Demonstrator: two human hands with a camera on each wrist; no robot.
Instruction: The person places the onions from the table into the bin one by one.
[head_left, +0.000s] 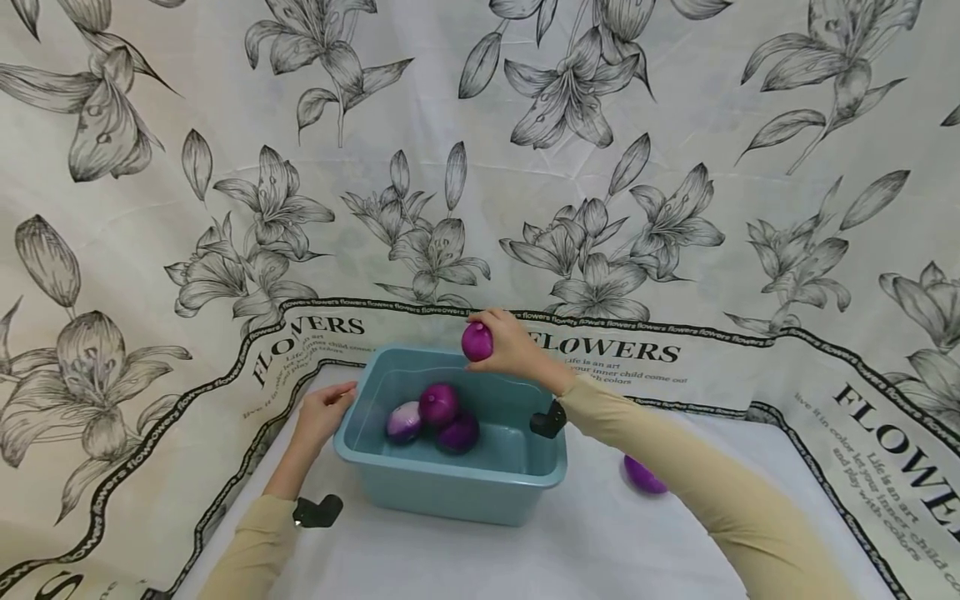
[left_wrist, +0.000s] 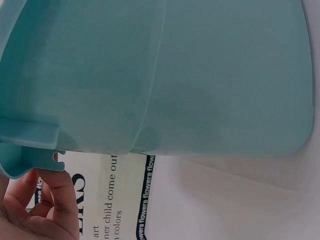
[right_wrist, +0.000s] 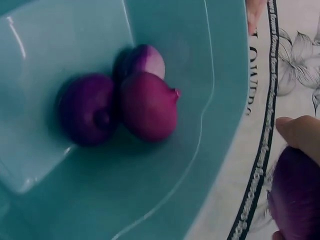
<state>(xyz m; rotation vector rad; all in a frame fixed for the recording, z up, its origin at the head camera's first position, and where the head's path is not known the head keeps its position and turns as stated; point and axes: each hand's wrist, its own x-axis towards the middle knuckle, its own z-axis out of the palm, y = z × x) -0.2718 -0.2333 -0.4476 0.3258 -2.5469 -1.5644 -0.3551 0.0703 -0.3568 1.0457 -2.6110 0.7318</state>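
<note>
My right hand [head_left: 513, 346] holds a purple onion [head_left: 477, 342] above the far rim of a teal plastic basin [head_left: 450, 473]. In the right wrist view the held onion [right_wrist: 295, 192] shows beside the basin's edge, with my thumb and fingers around it. My left hand [head_left: 326, 408] grips the basin's left rim, its fingers curled at the lip in the left wrist view. Inside the basin a magenta onion [head_left: 438, 404], a dark purple round one [head_left: 457, 435] and a purple-and-white round one [head_left: 403, 422] lie touching, left of centre.
Another purple round thing [head_left: 645, 475] lies on the white tabletop [head_left: 420, 567] right of the basin, partly hidden by my right sleeve [head_left: 675, 450]. A flower-printed cloth [head_left: 420, 100] hangs behind and around the table. Black wrist devices sit on both arms.
</note>
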